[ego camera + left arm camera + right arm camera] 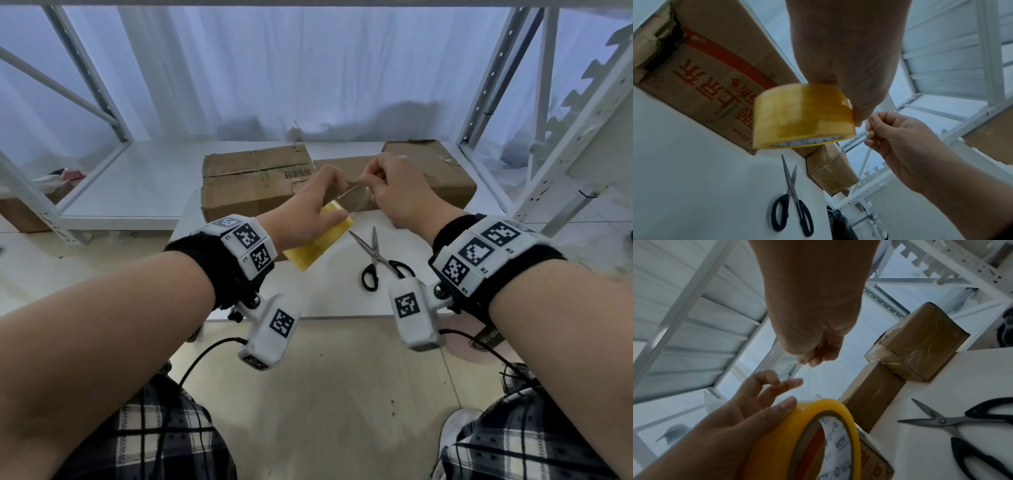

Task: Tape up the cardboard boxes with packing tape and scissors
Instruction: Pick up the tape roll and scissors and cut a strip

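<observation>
My left hand (308, 209) holds a yellow roll of packing tape (322, 240) above the white table (329, 301), thumb pressed on its outer face. In the left wrist view the tape roll (801, 116) hangs under the left hand (849, 65). Just right of it, my right hand (394, 192) pinches a short clear strip of tape end (352, 188) with curled fingers. Black-handled scissors (376, 260) lie partly open on the table below the hands. A worn cardboard box (253, 181) stands behind the hands, and a second box (438, 164) stands to its right.
A smaller box wrapped in clear tape (920, 344) sits at the table's far edge. White metal shelving uprights (493, 102) stand on both sides, with a white curtain behind. Cables hang from the wrist cameras above my lap.
</observation>
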The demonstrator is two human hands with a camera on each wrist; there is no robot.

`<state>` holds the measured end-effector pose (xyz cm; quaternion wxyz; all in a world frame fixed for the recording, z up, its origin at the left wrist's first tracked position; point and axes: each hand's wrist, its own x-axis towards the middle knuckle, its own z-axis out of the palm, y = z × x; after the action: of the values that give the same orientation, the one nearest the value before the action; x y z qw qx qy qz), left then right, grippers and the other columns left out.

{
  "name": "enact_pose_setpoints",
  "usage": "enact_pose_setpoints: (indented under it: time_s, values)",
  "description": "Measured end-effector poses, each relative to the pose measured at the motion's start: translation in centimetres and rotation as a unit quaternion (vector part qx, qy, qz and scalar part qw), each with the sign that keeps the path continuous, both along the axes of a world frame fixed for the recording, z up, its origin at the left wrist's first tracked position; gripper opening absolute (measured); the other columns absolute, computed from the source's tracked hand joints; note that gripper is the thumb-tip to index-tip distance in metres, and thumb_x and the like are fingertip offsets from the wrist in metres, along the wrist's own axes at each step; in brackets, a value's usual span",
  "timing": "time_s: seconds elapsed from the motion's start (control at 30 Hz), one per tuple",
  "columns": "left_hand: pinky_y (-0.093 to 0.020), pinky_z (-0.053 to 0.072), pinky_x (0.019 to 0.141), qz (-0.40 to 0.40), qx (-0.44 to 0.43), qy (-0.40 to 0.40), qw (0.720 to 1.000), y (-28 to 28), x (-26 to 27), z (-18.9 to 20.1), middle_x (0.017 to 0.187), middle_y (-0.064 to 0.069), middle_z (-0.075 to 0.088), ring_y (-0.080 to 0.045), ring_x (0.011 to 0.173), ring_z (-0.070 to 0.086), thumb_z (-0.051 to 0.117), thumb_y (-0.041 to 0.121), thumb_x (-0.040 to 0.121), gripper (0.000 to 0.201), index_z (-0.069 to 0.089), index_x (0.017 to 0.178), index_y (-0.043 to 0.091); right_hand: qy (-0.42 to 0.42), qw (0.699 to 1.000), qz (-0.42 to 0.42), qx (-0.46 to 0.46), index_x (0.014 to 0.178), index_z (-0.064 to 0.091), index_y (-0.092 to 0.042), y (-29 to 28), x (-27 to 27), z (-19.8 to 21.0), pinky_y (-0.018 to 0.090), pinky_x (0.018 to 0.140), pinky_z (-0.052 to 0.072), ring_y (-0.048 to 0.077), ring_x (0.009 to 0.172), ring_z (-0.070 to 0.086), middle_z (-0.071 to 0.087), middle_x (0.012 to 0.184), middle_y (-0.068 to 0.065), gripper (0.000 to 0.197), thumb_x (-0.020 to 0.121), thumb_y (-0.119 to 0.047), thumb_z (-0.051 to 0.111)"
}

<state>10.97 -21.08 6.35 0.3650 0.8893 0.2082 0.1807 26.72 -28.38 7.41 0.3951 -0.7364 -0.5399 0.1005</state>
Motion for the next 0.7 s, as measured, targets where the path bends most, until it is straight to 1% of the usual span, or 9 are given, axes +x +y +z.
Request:
enact_pose_setpoints:
  time_s: [0.1,0.2,0.33,0.4,0.47,0.53,0.57,0.6,0.7]
  values:
    - [-0.007,0.041,0.068,-0.042,-0.059,-0.01,0.997,-0.3,-0.3,0.3,0.108,0.009,0.051,0.012,0.075,0.054,0.056,0.008,0.093,0.025,0.045,0.113,0.019,-0.007,1.0,-0.001,0.008,0.091,0.055,-0.01,-0.1,0.3,0.4,0.01,0.059,0.038,0.008,0.066,0.049,0.053,0.075,-0.002,0.007,0.096,-0.008,0.051]
    - [-0.012,0.046,0.062,-0.055,-0.143,-0.02,0.988,-0.6,-0.6,0.7,0.099,0.016,0.053,0.008,0.071,0.059,0.055,0.0,0.092,0.032,0.047,0.119,0.017,-0.024,1.0,0.013,0.011,0.093,0.053,-0.01,-0.3,0.6,1.0,0.006,0.055,0.036,0.003,0.064,0.044,0.049,0.073,-0.006,0.006,0.098,-0.01,0.05]
    - [-0.006,0.044,0.069,-0.056,-0.134,-0.042,0.988,-0.4,-0.4,0.9,0.117,0.01,0.052,0.017,0.076,0.056,0.052,-0.007,0.091,0.042,0.046,0.127,0.013,-0.056,0.998,0.031,0.014,0.093,0.055,-0.013,-0.4,0.2,1.6,0.011,0.059,0.036,0.003,0.067,0.046,0.049,0.074,-0.011,0.006,0.097,-0.012,0.051]
    - [-0.005,0.043,0.073,-0.069,-0.129,-0.042,0.988,-0.1,-0.3,1.0,0.127,0.003,0.047,0.017,0.079,0.056,0.05,-0.009,0.091,0.043,0.043,0.128,0.012,-0.066,0.997,0.034,0.021,0.092,0.055,-0.014,-0.3,-0.1,1.8,0.02,0.066,0.038,0.01,0.071,0.049,0.05,0.073,-0.011,0.006,0.096,-0.013,0.052]
    - [-0.009,0.045,0.08,-0.079,-0.118,-0.027,0.989,0.1,-0.1,0.8,0.132,-0.001,0.045,0.012,0.086,0.057,0.052,-0.005,0.092,0.044,0.04,0.129,0.016,-0.071,0.997,0.026,0.027,0.091,0.056,-0.015,-0.1,-0.3,1.9,0.028,0.074,0.041,0.015,0.078,0.052,0.053,0.075,-0.008,0.005,0.095,-0.014,0.053]
    - [-0.023,0.047,0.094,-0.083,-0.103,-0.008,0.991,0.3,0.0,0.4,0.136,-0.005,0.045,-0.001,0.108,0.055,0.055,0.004,0.09,0.046,0.04,0.13,0.022,-0.077,0.996,0.019,0.025,0.092,0.057,-0.013,0.0,-0.3,1.8,0.031,0.078,0.044,0.016,0.081,0.053,0.056,0.08,-0.004,0.006,0.095,-0.013,0.053]
    - [-0.028,0.047,0.097,-0.085,-0.098,-0.001,0.992,0.4,0.0,0.3,0.136,-0.006,0.046,-0.009,0.117,0.052,0.055,0.008,0.088,0.047,0.041,0.13,0.026,-0.08,0.996,0.018,0.023,0.093,0.058,-0.012,0.1,-0.3,1.6,0.029,0.076,0.043,0.016,0.081,0.052,0.056,0.081,-0.003,0.006,0.095,-0.012,0.052]
    - [-0.027,0.045,0.097,-0.087,-0.095,0.002,0.992,0.4,-0.1,0.2,0.136,-0.005,0.046,-0.012,0.121,0.05,0.055,0.012,0.087,0.047,0.042,0.129,0.029,-0.08,0.996,0.016,0.021,0.094,0.059,-0.009,0.1,-0.2,1.5,0.025,0.073,0.041,0.015,0.079,0.051,0.056,0.082,-0.002,0.007,0.095,-0.011,0.052]
    - [-0.02,0.04,0.096,-0.088,-0.091,0.01,0.992,0.5,-0.2,0.1,0.138,-0.001,0.042,-0.009,0.12,0.047,0.055,0.008,0.091,0.049,0.041,0.134,0.028,-0.073,0.997,0.021,0.033,0.094,0.061,-0.005,0.0,0.4,1.2,0.011,0.06,0.036,0.006,0.066,0.047,0.054,0.076,-0.004,0.008,0.095,-0.01,0.055]
